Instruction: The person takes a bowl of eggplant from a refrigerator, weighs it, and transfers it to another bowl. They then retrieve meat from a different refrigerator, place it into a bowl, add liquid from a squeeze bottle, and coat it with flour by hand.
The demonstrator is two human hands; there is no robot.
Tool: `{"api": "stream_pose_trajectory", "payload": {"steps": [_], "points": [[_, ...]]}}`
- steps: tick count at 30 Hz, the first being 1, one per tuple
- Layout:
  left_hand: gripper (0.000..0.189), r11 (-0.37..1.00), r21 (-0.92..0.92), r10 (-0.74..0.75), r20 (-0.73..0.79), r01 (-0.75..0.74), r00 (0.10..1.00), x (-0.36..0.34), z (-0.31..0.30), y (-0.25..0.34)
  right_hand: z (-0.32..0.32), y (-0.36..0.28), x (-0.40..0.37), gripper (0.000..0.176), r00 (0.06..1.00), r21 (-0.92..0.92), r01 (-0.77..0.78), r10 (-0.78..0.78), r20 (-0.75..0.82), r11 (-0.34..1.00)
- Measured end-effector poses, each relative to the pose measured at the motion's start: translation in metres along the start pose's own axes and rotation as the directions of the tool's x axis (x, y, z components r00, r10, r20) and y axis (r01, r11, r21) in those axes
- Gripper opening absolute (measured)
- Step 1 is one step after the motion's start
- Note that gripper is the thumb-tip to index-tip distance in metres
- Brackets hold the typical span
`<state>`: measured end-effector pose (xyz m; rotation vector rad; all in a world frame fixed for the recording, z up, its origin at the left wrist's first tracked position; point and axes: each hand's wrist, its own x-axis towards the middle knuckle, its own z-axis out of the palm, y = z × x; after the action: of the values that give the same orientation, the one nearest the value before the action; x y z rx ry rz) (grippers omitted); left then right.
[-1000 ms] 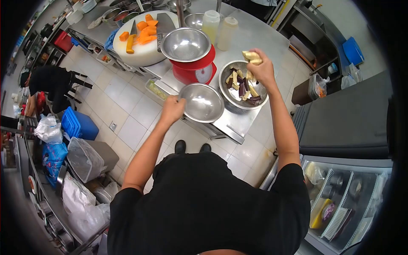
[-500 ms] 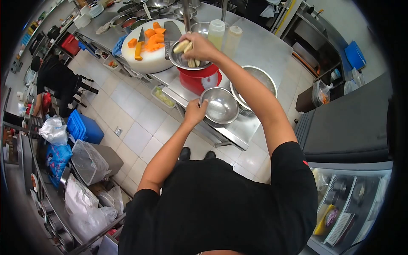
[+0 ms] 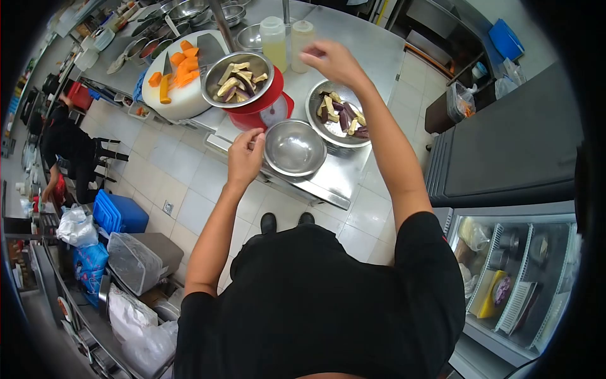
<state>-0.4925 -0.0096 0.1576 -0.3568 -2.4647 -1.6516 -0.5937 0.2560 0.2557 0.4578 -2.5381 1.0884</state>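
Note:
My left hand [image 3: 245, 158] is beside the left rim of an empty metal bowl [image 3: 295, 148], fingers half curled and slightly apart, with no grip on the rim visible. My right hand [image 3: 333, 62] hangs above the far rim of a metal bowl [image 3: 314, 129] that contains purple-skinned eggplant pieces [image 3: 341, 115]. Its fingers reach leftward, loosely bent, and nothing shows in them. More cut eggplant [image 3: 240, 82] fills a metal bowl [image 3: 211, 95] standing on a red dial scale [image 3: 262, 114].
On a round white cutting board [image 3: 151, 104] lie orange vegetable chunks [image 3: 185, 66], a yellow-handled knife [image 3: 165, 88] and a cleaver [image 3: 209, 50]. Two squeeze bottles [image 3: 274, 47] stand behind the scale. A person in black [image 3: 69, 142] bends at the far left. An open fridge drawer [image 3: 511, 284] is at right.
My right hand has released the eggplant into the scale's bowl and moved right, over the other eggplant bowl. My left hand has come off the empty bowl's rim. The view has shifted.

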Motion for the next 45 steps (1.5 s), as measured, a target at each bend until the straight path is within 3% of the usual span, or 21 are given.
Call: {"api": "stream_pose_trajectory", "payload": {"steps": [2,3,5,7,8,11,12,16,22,24,25,27,29,32,33,35,37,39,41,43,45], "points": [[0.025,0.994,0.019,0.109,0.044,-0.110,0.993,0.012,0.016,0.009,0.005,0.051,-0.033,0.043,0.978,-0.139,-0.195,0.203,0.046,0.971],[0.025,0.974,0.040,0.217,0.090,-0.221,0.972,0.020,0.027,0.014,0.012,0.070,-0.053,0.049,0.987,-0.258,-0.131,0.152,0.061,0.957],[0.027,0.973,0.050,0.218,0.123,-0.226,0.968,0.030,0.052,0.026,0.022,0.076,-0.083,0.056,0.992,-0.354,-0.050,0.088,0.092,0.934],[0.028,0.907,0.252,0.291,0.204,-0.337,0.935,0.037,0.076,0.024,0.035,0.070,-0.104,0.071,0.970,-0.529,-0.071,0.182,0.161,0.845],[0.030,0.891,0.335,0.216,0.278,-0.305,0.936,0.039,0.086,0.029,0.041,0.075,-0.110,0.077,0.939,-0.587,-0.006,0.205,0.274,0.810],[0.033,0.858,0.442,0.096,0.364,-0.262,0.927,0.041,0.101,0.048,0.052,0.080,-0.119,0.076,0.926,-0.639,0.027,0.222,0.306,0.769],[0.034,0.860,0.450,0.055,0.385,-0.240,0.921,0.039,0.103,0.051,0.051,0.079,-0.118,0.070,0.953,-0.559,0.038,0.139,0.270,0.828],[0.035,0.815,0.465,0.141,0.419,-0.346,0.897,0.037,0.109,0.036,0.049,0.076,-0.116,0.062,0.931,-0.549,-0.023,0.219,0.294,0.836],[0.031,0.824,0.451,0.149,0.412,-0.343,0.899,0.035,0.106,0.029,0.056,0.087,-0.110,0.054,0.905,-0.404,-0.161,0.298,0.305,0.901],[0.027,0.856,0.265,0.358,0.316,-0.444,0.879,0.035,0.100,0.023,0.055,0.094,-0.112,0.051,0.919,-0.311,-0.228,0.309,0.245,0.923],[0.027,0.857,0.268,0.354,0.316,-0.440,0.880,0.032,0.091,0.032,0.052,0.094,-0.112,0.051,0.918,-0.308,-0.227,0.309,0.249,0.924],[0.024,0.932,0.126,0.319,0.156,-0.339,0.935,0.019,0.066,0.050,0.044,0.099,-0.111,0.050,0.922,-0.148,-0.333,0.354,0.155,0.931],[0.022,0.957,0.167,0.240,-0.011,-0.235,0.971,0.007,0.037,0.051,0.041,0.117,-0.106,0.047,0.924,-0.132,-0.356,0.369,0.096,0.925],[0.026,0.990,0.106,0.116,-0.225,-0.094,0.967,0.002,-0.011,0.013,0.015,0.101,-0.091,0.041,0.846,0.284,-0.532,0.513,0.144,0.798],[0.029,0.995,0.063,0.087,-0.306,-0.071,0.948,0.003,-0.025,0.001,0.007,0.088,-0.079,0.041,0.851,0.289,-0.525,0.505,0.147,0.801],[0.037,1.000,-0.005,-0.003,-0.338,0.001,0.941,0.017,-0.048,0.002,0.000,0.065,-0.058,0.038,0.851,0.642,-0.457,0.513,0.113,0.616],[0.046,0.994,-0.081,-0.099,-0.352,0.075,0.931,0.031,-0.052,0.014,0.005,0.043,-0.020,0.035,0.940,0.602,-0.269,0.342,-0.007,0.752],[0.052,0.900,-0.357,-0.352,-0.260,0.249,0.899,0.050,-0.049,0.033,0.004,-0.012,0.011,0.039,0.957,0.768,-0.276,0.243,0.162,0.578],[0.050,0.852,-0.451,-0.386,-0.196,0.267,0.901,0.063,-0.045,0.037,0.043,-0.028,0.055,0.041,0.984,0.402,0.175,-0.140,-0.113,0.899],[0.037,0.794,-0.515,-0.465,-0.171,0.324,0.869,0.071,-0.040,0.038,0.076,-0.052,0.070,0.042,0.911,0.090,0.377,-0.352,-0.215,0.922],[0.035,0.801,-0.509,-0.451,-0.167,0.315,0.877,0.076,-0.040,0.030,0.098,-0.061,0.075,0.045,0.942,0.188,0.322,-0.334,0.041,0.928]]}}
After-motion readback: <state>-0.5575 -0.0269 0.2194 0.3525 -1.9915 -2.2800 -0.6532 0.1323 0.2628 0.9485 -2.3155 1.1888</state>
